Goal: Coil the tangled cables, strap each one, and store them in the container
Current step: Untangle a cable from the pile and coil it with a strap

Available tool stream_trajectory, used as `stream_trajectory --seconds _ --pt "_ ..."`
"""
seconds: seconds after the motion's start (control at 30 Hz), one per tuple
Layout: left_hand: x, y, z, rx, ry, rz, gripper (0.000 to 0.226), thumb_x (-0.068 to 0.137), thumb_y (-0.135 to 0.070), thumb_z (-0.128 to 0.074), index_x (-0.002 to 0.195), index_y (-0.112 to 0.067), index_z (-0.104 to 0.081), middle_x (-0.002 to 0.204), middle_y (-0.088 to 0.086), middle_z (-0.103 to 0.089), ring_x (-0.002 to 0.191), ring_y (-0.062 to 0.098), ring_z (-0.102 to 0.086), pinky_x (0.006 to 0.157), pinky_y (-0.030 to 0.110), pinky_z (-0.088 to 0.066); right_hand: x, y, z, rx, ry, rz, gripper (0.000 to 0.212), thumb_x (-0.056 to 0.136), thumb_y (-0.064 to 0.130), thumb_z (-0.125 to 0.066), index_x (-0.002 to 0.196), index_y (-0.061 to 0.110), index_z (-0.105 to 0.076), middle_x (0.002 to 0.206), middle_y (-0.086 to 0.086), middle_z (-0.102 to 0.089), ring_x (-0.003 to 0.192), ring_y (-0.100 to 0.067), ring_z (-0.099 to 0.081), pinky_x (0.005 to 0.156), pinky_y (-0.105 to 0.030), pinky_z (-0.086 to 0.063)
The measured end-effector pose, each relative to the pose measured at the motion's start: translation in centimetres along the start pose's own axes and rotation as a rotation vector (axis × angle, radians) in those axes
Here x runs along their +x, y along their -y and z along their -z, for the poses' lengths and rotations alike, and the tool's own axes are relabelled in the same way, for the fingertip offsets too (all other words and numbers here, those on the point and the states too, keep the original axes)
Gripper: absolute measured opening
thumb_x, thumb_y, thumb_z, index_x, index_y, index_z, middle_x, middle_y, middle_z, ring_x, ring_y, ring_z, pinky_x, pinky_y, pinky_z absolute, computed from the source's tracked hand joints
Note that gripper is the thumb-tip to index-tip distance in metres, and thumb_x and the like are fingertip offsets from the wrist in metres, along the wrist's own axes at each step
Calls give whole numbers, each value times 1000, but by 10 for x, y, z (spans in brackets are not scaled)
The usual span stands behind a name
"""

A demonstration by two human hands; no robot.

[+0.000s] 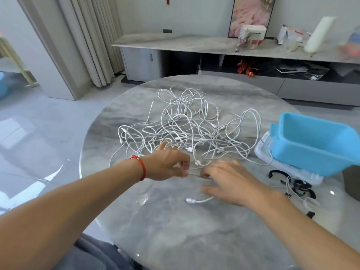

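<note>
A loose tangle of white cables (187,125) sprawls across the middle of the round grey tabletop (175,230); at its lower edge the left hand (167,164), with a red bracelet (140,166) at the wrist, pinches a thin strand with curled fingertips; just right of it the right hand (231,182) lies blurred, fingers spread, so its grip cannot be told; a white plug end (191,201) lies below it; the blue container (315,145) sits tilted at the right edge; black straps (298,186) lie below it.
</note>
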State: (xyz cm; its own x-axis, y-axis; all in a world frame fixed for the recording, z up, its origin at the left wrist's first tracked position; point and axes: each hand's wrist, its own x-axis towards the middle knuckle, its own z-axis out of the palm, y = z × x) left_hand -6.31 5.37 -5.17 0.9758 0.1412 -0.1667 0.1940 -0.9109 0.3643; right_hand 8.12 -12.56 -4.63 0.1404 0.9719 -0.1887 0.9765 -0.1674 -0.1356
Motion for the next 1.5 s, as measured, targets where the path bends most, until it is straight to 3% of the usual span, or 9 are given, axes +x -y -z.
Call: stream_trajectory --seconds 0.17,0.5,0.7,0.8,0.9,1.03,1.13,1.3,1.5 --pt "-2 -3 4 -345 -112 5 11 98 -23 -61 88 -18 -60 76 -10 -72 83 15 -65 89 43 -50 5 8 -5 135 -204 -1 23 97 46 -59 90 24 -62 83 7 -67 92 -21 -65 77 -33 -35" --pt "-3 -9 5 -339 -308 53 27 97 -15 -58 120 -29 -52 77 -11 -74 71 4 -64 68 16 -44 14 34 -26 -108 -56 86 26 104 49 -46 111 29 -61 118 3 -61 123 -24 -52 97 -44 -31" --pt "-2 -4 3 -170 -308 28 27 93 5 -46 102 -7 -67 104 6 -66 98 25 -60 91 44 -44 10 8 12 459 -289 51 20 100 31 -63 83 30 -74 100 18 -63 113 -9 -55 104 -38 -33" --pt "-2 0 6 -247 -348 -1 26 96 -18 -42 97 -11 -67 99 1 -62 96 20 -56 92 43 -42 -6 -7 29 1039 -356 54 26 98 27 -62 77 22 -76 121 13 -71 121 -2 -60 100 -23 -37" --pt "1 0 4 21 -322 -33 37 91 -52 -42 106 -26 -63 114 -8 -58 112 16 -50 103 47 -35 -11 -2 35 1550 -285 174 28 102 22 -52 79 7 -58 134 -12 -68 135 -22 -57 117 -41 -33" --pt "6 7 -9 351 -380 -20 27 98 -47 -47 115 -34 -63 127 -11 -56 124 17 -46 109 55 -27 -13 6 45 1878 -315 214 35 104 30 -51 75 13 -45 73 -19 -64 70 -34 -65 84 -51 -57" --pt "9 5 -7 386 -464 -37 22 98 -43 -51 107 -31 -67 121 -6 -60 117 21 -52 105 58 -32 -12 1 47 1459 -412 -89 39 93 41 -63 67 19 -44 50 3 -37 45 -16 -35 56 -36 -42" --pt "13 -2 -3 411 -553 -74 16 92 -44 -61 95 -31 -71 112 -7 -65 109 21 -58 101 58 -36 3 15 16 544 -200 -245 24 84 49 -76 84 26 -71 59 8 -51 59 -9 -50 60 -28 -41" --pt "8 9 -1 248 -527 -28 19 96 -35 -57 111 -29 -69 120 -8 -62 118 21 -51 93 47 -42 -6 9 35 937 -84 140 13 92 34 -76 84 23 -79 96 7 -60 89 -1 -58 85 -16 -41"
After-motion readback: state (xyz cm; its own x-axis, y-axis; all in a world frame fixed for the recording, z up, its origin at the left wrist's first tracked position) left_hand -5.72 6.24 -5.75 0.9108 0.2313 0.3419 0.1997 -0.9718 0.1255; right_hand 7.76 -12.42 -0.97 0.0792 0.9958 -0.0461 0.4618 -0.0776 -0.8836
